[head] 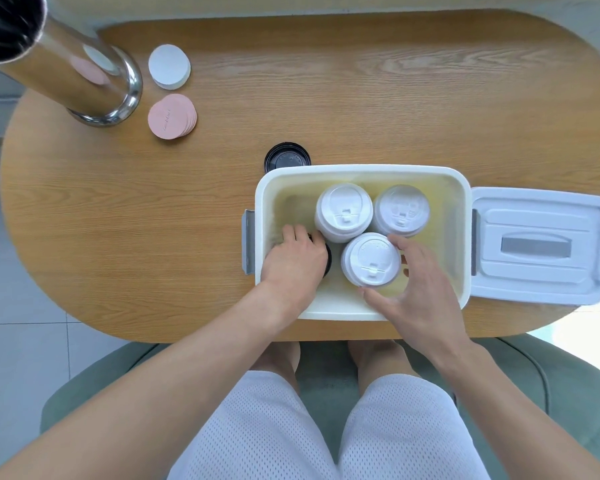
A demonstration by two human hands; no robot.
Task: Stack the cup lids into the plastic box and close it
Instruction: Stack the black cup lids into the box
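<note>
The white plastic box (361, 173) stands open on the wooden table, with three stacks of white cup lids inside: one at the back left (343, 213), one at the back right (401, 210), one at the front (371, 259). My right hand (420, 289) curls round the front stack, thumb at its near side and fingers at its right. My left hand (293, 259) reaches into the box's left side and covers a stack of black lids (327, 256), mostly hidden under it. The box's lid (541, 245) lies to the right of the box.
More black lids (286, 157) sit on the table just behind the box. White coasters (169, 66) and pink coasters (172, 116) lie at the back left beside a metal pillar (84, 77). The table's near edge runs just below the box.
</note>
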